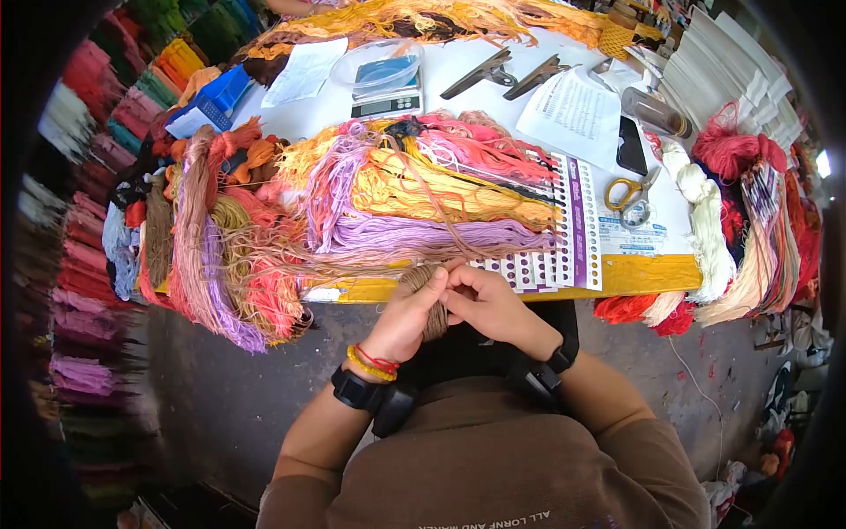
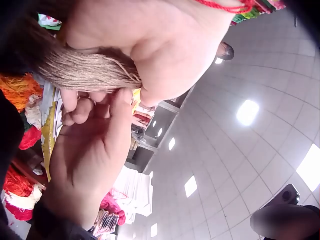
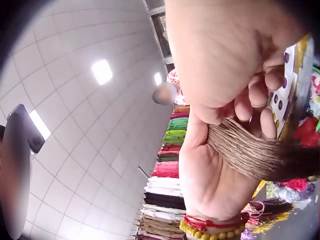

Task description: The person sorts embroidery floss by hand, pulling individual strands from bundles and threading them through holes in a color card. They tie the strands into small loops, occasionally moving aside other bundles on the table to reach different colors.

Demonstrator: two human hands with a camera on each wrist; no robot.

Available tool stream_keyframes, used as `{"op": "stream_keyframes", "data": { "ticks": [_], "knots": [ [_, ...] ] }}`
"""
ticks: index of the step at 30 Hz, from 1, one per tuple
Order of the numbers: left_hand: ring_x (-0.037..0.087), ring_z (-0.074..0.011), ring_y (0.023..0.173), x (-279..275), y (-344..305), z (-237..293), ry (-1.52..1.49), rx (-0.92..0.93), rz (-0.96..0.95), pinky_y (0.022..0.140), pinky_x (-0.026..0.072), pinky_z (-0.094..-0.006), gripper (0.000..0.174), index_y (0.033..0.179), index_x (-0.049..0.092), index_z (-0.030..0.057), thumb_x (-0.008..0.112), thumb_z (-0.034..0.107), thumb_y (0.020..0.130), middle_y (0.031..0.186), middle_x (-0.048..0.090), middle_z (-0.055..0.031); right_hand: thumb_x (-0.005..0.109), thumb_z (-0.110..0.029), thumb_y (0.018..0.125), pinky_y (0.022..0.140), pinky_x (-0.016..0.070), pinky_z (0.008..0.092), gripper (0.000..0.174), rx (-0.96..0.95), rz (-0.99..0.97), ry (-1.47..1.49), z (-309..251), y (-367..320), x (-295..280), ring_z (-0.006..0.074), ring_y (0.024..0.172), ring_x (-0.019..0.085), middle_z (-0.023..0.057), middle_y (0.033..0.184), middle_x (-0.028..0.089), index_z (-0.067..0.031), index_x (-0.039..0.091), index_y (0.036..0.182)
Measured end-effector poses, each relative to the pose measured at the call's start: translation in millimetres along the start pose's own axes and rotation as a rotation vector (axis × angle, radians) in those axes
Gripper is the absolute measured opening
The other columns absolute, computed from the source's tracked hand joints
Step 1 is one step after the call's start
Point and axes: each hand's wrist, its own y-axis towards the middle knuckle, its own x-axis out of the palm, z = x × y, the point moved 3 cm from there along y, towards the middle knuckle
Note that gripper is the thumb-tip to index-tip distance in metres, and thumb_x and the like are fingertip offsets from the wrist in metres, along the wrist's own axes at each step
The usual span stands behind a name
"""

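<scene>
In front of the person's waist, the left hand grips a skein of brown thread, its strands running across the palm in the right wrist view. The right hand meets it at the top of the skein, thumb and curled fingers pinching the strands there. In the left wrist view the brown skein lies between the left hand and the right fingertips. Long thin brown strands lie along the table edge just beyond the hands. Part of the skein is hidden behind the fingers.
Purple, yellow and pink thread bundles lie on the table over punched cards. Scissors, a phone, a scale and bulldog clips lie farther back. Skeins hang over the left edge.
</scene>
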Motion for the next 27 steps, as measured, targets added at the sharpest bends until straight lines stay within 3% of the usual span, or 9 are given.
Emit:
{"op": "stream_keyframes", "data": {
  "ticks": [8, 11, 19, 27],
  "knots": [
    [0.054, -0.0119, 0.096, -5.2, 6.5, -8.7, 0.027, 0.014, -0.026, 0.077, 0.0485, -0.0266, 0.044, 0.123, 0.046, 0.0003, 0.046, 0.032, 0.093, 0.109, 0.055, -0.0062, 0.059, -0.013, 0.085, 0.056, 0.0485, 0.022, 0.014, 0.003, 0.001, 0.023, 2.4, -1.2, -3.9, 0.0084, 0.061, 0.057, 0.0033, 0.072, 0.058, 0.0003, 0.054, 0.086],
    [0.056, -0.0148, 0.096, -4.4, 7.8, -8.8, 0.004, 0.02, -0.011, 0.079, 0.0481, -0.0288, 0.037, 0.12, 0.048, -0.0006, 0.043, 0.025, 0.094, 0.107, 0.056, -0.0076, 0.058, -0.012, 0.085, 0.057, 0.0493, 0.0221, 0.014, -0.002, 0.009, 0.024, 4.4, -1.1, -5.2, 0.0084, 0.062, 0.057, 0.0033, 0.073, 0.058, 0.0007, 0.054, 0.086],
    [0.058, -0.0119, 0.087, -7.0, 2.0, -6.1, 0.013, -0.087, 0.086, 0.067, 0.0527, -0.0281, 0.03, 0.114, 0.052, 0.0045, 0.045, 0.026, 0.093, 0.101, 0.058, -0.0045, 0.055, -0.011, 0.087, 0.058, 0.05, 0.0218, 0.012, -0.045, 0.017, -0.098, -2.7, -2.3, -8.7, 0.0094, 0.065, 0.06, 0.0041, 0.075, 0.058, 0.0014, 0.054, 0.087],
    [0.058, -0.0116, 0.088, -14.3, 5.3, -14.7, 0.05, -0.114, 0.108, 0.067, 0.0524, -0.0277, 0.029, 0.114, 0.053, 0.006, 0.048, 0.025, 0.092, 0.102, 0.059, -0.0032, 0.055, -0.011, 0.087, 0.058, 0.048, 0.0212, 0.013, -0.031, 0.018, -0.089, -1.3, -2.9, -10.6, 0.0114, 0.065, 0.063, 0.0047, 0.075, 0.06, 0.0016, 0.055, 0.089]
  ]
}}
